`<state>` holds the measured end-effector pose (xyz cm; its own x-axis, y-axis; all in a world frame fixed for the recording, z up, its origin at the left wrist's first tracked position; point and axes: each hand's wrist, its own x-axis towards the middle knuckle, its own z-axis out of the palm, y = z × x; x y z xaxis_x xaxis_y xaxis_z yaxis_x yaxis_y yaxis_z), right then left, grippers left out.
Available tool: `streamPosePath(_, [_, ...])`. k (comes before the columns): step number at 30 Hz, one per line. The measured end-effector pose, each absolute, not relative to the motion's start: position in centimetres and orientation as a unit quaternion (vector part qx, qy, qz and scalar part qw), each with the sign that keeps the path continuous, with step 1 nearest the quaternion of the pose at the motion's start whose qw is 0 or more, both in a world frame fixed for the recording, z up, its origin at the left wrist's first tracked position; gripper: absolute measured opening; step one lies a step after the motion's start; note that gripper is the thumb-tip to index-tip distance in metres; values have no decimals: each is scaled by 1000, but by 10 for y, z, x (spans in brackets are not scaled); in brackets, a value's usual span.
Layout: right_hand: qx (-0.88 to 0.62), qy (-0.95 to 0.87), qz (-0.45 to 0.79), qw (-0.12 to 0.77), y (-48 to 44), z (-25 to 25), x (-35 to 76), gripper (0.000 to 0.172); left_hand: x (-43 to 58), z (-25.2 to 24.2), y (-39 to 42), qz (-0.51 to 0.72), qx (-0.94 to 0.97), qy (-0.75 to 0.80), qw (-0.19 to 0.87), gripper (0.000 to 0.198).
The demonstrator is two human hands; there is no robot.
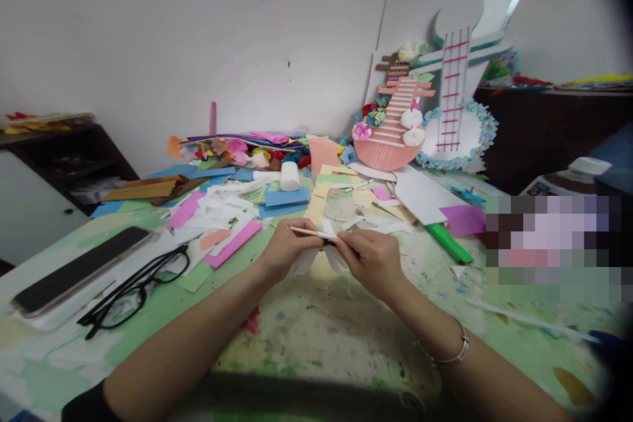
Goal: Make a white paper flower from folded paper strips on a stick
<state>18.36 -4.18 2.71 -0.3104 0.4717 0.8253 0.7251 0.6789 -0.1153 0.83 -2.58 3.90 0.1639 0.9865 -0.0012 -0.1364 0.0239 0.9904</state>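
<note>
Both hands meet over the middle of the paint-stained green table (316,323). My left hand (284,249) is closed on a thin wooden stick (302,231), whose light end points left. My right hand (372,257) pinches the stick's other end, where white paper (326,235) is against it. Below and between the fingers hang white paper strips like petals (334,260), with a small dark piece (327,242) at their top. The fingertips partly hide how these parts join.
Black glasses (141,287) and a phone (82,270) lie at the left. Paper scraps (217,208), a white bottle (289,176) and a green roll (449,244) lie beyond the hands. Paper-decorated instrument shapes (390,138) lean at the back right.
</note>
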Motion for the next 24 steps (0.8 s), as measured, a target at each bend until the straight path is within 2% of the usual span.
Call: streamPosePath(24, [-378,-796,-144,451,-42,27,183,33,9,44,-28,488,495,424,580,14])
